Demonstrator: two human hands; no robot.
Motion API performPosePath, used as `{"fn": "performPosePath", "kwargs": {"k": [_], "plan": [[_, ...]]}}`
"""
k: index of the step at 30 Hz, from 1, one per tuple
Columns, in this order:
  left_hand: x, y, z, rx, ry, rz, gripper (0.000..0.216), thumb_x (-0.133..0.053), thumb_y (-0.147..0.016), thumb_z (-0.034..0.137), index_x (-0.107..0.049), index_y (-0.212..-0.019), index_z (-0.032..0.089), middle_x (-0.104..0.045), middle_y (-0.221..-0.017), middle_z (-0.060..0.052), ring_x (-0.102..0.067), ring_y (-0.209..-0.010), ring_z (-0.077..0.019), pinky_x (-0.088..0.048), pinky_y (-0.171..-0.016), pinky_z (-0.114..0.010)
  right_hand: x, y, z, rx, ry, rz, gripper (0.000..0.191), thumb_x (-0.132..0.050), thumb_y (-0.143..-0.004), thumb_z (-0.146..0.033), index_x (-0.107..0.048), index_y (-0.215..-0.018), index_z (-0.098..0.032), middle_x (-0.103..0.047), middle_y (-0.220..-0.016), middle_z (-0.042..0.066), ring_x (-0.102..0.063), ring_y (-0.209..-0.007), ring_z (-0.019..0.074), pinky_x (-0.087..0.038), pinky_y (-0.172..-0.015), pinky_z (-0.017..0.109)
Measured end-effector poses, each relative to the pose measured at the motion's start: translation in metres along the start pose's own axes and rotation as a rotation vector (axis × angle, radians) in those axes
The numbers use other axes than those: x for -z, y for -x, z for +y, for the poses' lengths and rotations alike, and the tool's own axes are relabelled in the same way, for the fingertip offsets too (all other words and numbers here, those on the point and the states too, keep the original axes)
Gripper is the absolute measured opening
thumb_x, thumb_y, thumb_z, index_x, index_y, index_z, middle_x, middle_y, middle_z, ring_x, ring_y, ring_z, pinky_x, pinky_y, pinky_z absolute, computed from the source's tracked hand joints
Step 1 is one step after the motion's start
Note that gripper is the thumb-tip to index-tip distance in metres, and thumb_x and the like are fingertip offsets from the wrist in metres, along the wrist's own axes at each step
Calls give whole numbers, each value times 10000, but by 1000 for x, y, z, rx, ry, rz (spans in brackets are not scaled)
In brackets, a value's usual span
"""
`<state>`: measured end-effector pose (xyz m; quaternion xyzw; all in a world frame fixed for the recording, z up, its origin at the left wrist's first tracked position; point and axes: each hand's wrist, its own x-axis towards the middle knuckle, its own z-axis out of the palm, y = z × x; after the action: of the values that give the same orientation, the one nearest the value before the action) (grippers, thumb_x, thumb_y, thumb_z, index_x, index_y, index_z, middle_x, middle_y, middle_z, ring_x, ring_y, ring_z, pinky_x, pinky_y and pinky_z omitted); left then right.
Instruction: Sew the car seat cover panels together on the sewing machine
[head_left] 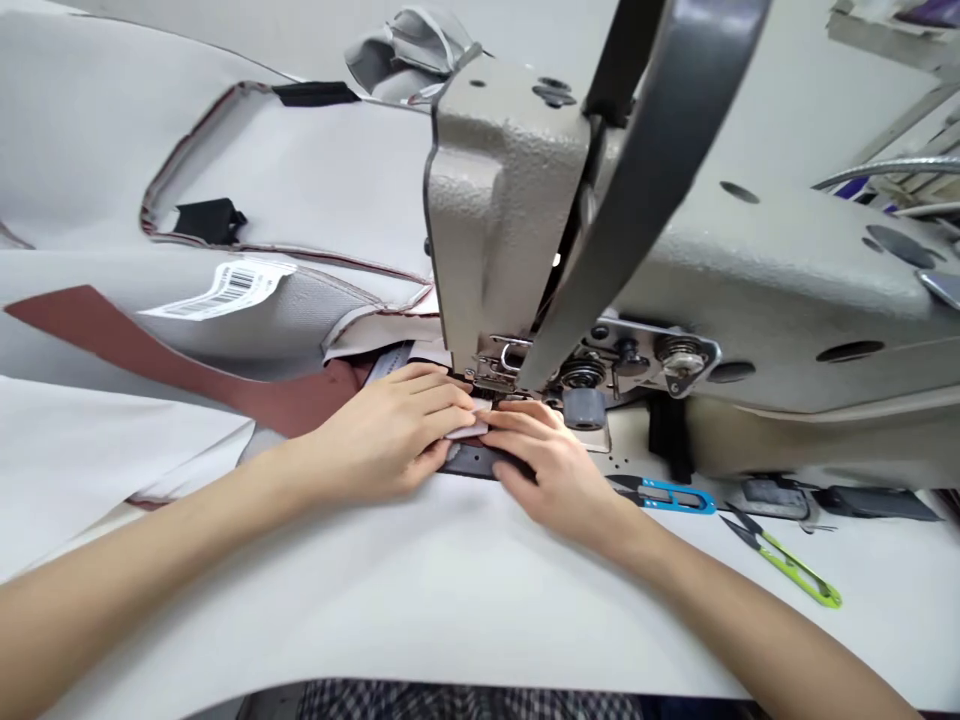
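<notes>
My left hand lies on pale grey material just left of the presser foot of a grey sewing machine, fingers pressed together on a small light piece at the needle. My right hand rests beside it, fingers flat on a dark strip and the same light piece. The fingertips of both hands meet under the machine head. A brown strip runs off to the left beneath the grey material.
A barcode label lies on the grey material at left. Blue-handled snips and green-handled snips lie on the white table at right, near dark parts by the machine base. Black tabs sit on the material behind.
</notes>
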<state>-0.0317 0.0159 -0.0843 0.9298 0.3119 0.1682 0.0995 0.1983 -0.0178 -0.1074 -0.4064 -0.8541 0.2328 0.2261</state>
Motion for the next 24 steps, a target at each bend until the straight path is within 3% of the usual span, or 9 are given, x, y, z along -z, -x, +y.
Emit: {"fn": "performPosePath", "kwargs": {"k": [5, 9, 15, 20, 24], "plan": [[-8, 9, -12, -32, 189, 92, 241, -486, -999, 256, -726, -1001, 231, -752, -1037, -15, -663, -983, -143, -416, -970, -307, -7, -15, 9, -1, -80, 164, 234, -618, -874, -116, -706, -1078, -189, -699, -1179, 57, -647, -1082, 202, -514, -974, 333], [-12, 10, -20, -107, 232, 96, 201, -512, -1000, 235, -710, -970, 223, -745, -1000, 3, -631, -875, -121, -393, -945, -307, -16, -22, 13, 73, -52, 217, 210, -558, -949, -113, -747, -908, -197, -740, -1006, 26, -673, -933, 157, -521, -898, 276], [-13, 9, -17, -92, 241, 27, 207, -507, -982, 212, -712, -958, 206, -726, -959, -36, -599, -898, -159, -426, -861, -308, -15, -7, 9, 180, 134, 138, 291, -497, -964, -94, -743, -1072, -207, -727, -1114, 33, -629, -989, 196, -498, -924, 365], [-10, 6, -16, -99, 272, 27, 193, -532, -923, 125, -708, -874, 186, -720, -920, -25, -610, -923, -164, -454, -870, -289, -12, 0, 9, 116, 159, 104, 387, -451, -930, -58, -732, -1146, -214, -647, -1213, 96, -560, -1151, 236, -485, -985, 424], [-12, 0, -25, -133, 237, 55, 222, -511, -952, 133, -719, -901, 190, -734, -938, -22, -627, -938, -153, -465, -867, -262, -13, -3, 10, 134, 210, 139, 413, -427, -917, -45, -706, -1193, -173, -643, -1211, 112, -576, -1081, 238, -493, -971, 425]]}}
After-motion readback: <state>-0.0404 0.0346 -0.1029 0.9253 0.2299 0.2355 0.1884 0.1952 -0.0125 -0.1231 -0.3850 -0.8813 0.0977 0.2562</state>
